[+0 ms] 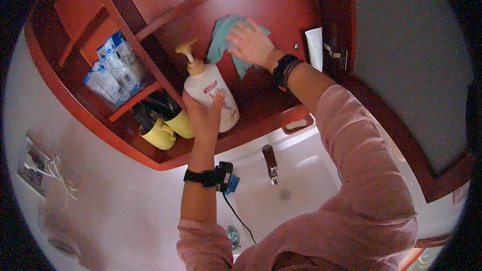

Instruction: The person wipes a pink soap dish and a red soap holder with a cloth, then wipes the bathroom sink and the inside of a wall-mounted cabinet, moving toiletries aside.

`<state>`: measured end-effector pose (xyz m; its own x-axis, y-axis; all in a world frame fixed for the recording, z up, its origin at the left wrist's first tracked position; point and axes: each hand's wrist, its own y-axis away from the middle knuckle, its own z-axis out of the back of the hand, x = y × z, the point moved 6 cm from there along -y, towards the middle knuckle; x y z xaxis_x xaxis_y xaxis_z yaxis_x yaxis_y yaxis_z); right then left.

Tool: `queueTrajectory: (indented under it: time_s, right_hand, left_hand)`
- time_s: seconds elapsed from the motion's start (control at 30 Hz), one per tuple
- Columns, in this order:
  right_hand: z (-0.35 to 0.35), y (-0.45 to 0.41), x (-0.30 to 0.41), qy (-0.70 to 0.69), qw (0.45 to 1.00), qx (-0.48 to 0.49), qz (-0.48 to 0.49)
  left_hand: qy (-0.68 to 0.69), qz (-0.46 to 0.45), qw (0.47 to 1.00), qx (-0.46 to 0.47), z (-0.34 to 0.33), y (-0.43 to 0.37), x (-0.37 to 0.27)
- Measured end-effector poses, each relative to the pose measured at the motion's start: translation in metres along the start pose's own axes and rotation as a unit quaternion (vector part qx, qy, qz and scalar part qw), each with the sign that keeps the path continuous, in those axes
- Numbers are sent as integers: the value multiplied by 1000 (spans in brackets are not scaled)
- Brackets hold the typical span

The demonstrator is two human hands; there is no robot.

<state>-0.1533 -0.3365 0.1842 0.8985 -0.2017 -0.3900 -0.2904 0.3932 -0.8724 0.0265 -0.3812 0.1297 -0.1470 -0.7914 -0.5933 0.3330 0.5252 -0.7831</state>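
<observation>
My left hand [203, 114] is closed around the lower part of a white pump bottle [211, 79] with a tan pump head, which leans a little inside a reddish-brown wooden cabinet [286, 3]. Under my right hand [252, 43] a green cloth [220, 39] lies flat against the cabinet's back panel, the palm pressing on it with fingers spread over the fabric. Beside my left hand are two yellow mugs [160, 135] with dark items in them. A white tube [315, 47] stands upright to the right of my right hand.
Packets with blue tops [116, 69] fill a left compartment. Below the cabinet is a white sink [301, 192] with a faucet [270, 163]. A cabinet door with a grey panel [410, 64] hangs open at the right. A white cord [58, 175] is plugged into the left wall.
</observation>
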Motion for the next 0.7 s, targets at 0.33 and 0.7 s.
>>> queueTrajectory:
  time_s: [0.33,0.7]
  right_hand:
    - [37,45,-19,-176,975,3,-137]
    - [82,166,-61,-23,852,-128,-507]
  left_hand:
    - [-50,68,996,-8,-19,3,31]
    - [-331,-232,914,-45,-31,53,9]
